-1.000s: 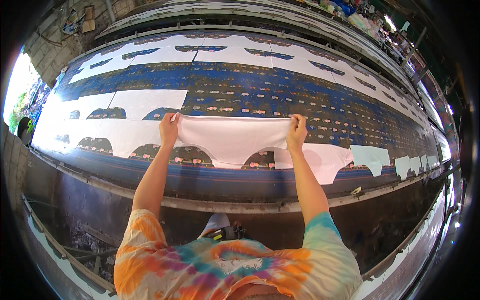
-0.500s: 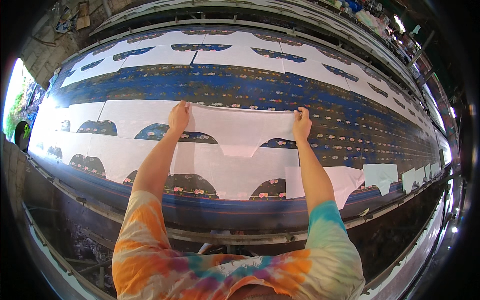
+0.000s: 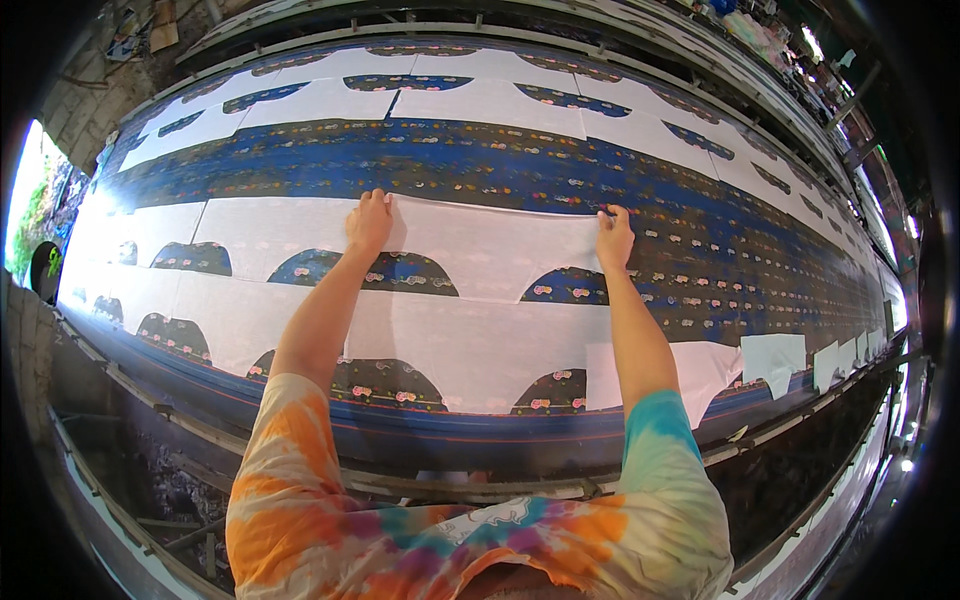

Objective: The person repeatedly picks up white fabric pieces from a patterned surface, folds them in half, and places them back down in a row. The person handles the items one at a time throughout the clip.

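My left hand (image 3: 369, 221) holds the top left corner of a white cut fabric piece (image 3: 490, 245), and my right hand (image 3: 615, 236) pinches its top right corner. The piece is stretched between them along the upper edge of a row of similar white pieces (image 3: 230, 218), lying on a long printing table (image 3: 470, 160) with a blue and dark surface marked by small colored prints. Below it lies another row of white pieces (image 3: 480, 350). A pale pink piece (image 3: 670, 380) and pale mint pieces (image 3: 770, 362) lie under and right of my right forearm.
More rows of white pieces (image 3: 450, 100) lie on the far side of the table. Long metal rails (image 3: 470, 30) run behind it and a rail (image 3: 765, 425) runs along the near edge. Concrete blocks (image 3: 60, 110) and a bright opening (image 3: 40, 190) are at left, clutter at the back right.
My hands moved forward with the white piece, from the near row to the row above it. The piece now lies flatter on the table, and more of the near row shows.
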The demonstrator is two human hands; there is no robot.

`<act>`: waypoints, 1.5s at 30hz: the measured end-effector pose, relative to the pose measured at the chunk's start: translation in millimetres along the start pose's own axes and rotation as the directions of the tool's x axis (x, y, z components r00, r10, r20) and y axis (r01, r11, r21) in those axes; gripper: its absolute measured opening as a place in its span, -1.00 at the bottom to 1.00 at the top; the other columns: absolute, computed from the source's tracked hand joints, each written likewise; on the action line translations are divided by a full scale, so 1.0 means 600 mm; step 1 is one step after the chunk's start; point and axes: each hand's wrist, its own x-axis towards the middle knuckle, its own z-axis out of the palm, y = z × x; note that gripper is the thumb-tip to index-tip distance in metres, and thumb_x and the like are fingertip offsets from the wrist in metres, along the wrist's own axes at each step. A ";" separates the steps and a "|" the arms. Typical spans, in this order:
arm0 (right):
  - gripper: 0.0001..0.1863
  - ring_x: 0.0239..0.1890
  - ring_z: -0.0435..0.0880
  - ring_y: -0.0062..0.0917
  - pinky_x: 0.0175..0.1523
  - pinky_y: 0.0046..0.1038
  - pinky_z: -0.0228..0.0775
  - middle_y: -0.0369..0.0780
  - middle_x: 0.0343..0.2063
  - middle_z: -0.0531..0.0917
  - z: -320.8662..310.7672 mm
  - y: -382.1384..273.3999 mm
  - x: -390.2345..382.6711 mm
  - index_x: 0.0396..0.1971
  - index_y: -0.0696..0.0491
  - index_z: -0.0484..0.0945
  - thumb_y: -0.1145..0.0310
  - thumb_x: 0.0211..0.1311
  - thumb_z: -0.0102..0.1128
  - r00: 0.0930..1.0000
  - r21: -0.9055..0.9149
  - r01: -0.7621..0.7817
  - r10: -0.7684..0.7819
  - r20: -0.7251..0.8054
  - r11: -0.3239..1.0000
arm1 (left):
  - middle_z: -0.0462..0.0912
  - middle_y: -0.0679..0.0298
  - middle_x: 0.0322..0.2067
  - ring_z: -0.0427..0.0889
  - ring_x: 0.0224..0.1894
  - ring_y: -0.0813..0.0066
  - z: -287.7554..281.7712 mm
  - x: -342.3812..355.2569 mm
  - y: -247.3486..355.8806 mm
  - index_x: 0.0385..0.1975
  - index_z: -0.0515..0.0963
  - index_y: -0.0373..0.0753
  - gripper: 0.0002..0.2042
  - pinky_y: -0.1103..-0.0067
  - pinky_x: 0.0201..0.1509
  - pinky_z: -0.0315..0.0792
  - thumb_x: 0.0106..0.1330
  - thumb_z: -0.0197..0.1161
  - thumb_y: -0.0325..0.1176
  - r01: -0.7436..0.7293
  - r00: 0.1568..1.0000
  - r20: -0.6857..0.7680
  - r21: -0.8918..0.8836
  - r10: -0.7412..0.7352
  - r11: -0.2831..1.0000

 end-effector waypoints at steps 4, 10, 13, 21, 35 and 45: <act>-0.64 -0.10 0.70 -0.07 0.01 -0.13 0.48 0.00 -0.21 0.73 0.003 -0.001 0.003 0.02 0.00 0.51 0.16 0.31 0.26 0.999 -0.022 -0.041 0.041 0.014 0.999 | 0.57 -0.02 -0.12 0.58 0.01 -0.08 -0.008 0.000 0.005 -0.18 0.52 -0.28 -0.78 0.13 -0.02 0.49 0.39 0.16 -0.24 -0.042 0.994 -0.102 0.023 0.044 0.999; -0.59 -0.01 0.67 -0.13 0.09 -0.24 0.44 -0.01 -0.10 0.69 -0.010 0.003 -0.001 0.10 0.07 0.48 0.34 0.27 0.26 0.988 -0.072 0.005 0.006 0.156 0.997 | 0.41 -0.06 0.19 0.37 0.26 -0.12 0.014 -0.070 0.036 0.11 0.41 -0.38 -0.58 0.18 0.27 0.33 0.34 0.22 -0.28 -0.447 0.872 0.039 -0.342 0.488 0.826; -0.56 -0.02 0.67 -0.19 0.11 -0.29 0.43 -0.02 -0.07 0.68 -0.006 0.012 0.010 0.15 0.05 0.46 0.43 0.25 0.22 0.990 -0.019 0.073 -0.070 0.121 0.997 | 0.24 -0.12 0.35 0.21 0.39 -0.16 0.042 -0.068 0.034 0.28 0.27 -0.45 -0.41 0.15 0.42 0.15 0.41 0.11 -0.12 -0.379 0.921 0.036 -0.141 0.387 0.915; -0.52 -0.09 0.70 -0.28 0.05 -0.35 0.47 -0.05 -0.17 0.72 -0.026 -0.009 0.040 0.13 0.09 0.49 0.46 0.17 0.30 0.976 0.108 -0.114 0.091 0.197 0.988 | -0.19 -0.06 0.52 -0.24 0.56 -0.09 0.075 -0.126 0.255 0.46 -0.03 -0.46 -0.23 -0.16 0.48 -0.34 0.49 -0.26 0.10 -0.217 0.950 0.253 0.102 0.185 0.971; -0.55 -0.18 0.74 -0.27 -0.02 -0.32 0.51 -0.07 -0.24 0.74 -0.138 -0.044 -0.037 0.11 0.14 0.49 0.28 0.27 0.27 0.926 0.057 0.043 -0.061 0.373 0.997 | -0.16 0.20 0.55 -0.28 0.58 0.07 0.142 -0.171 0.543 0.52 -0.07 -0.17 -0.31 -0.15 0.50 -0.40 0.48 -0.23 0.05 -0.518 0.718 0.433 -0.191 0.546 0.834; -0.75 -0.50 0.68 -0.48 -0.41 -0.43 0.51 -0.18 -0.39 0.71 -0.321 0.070 -0.171 -0.15 0.13 0.63 0.28 0.29 0.27 0.840 -0.019 -0.166 0.151 0.521 0.986 | -0.19 0.07 0.54 -0.25 0.55 -0.11 0.023 -0.205 0.284 0.49 -0.01 -0.26 -0.25 -0.29 0.42 -0.35 0.48 -0.25 0.17 -0.079 0.920 0.389 0.084 0.040 0.993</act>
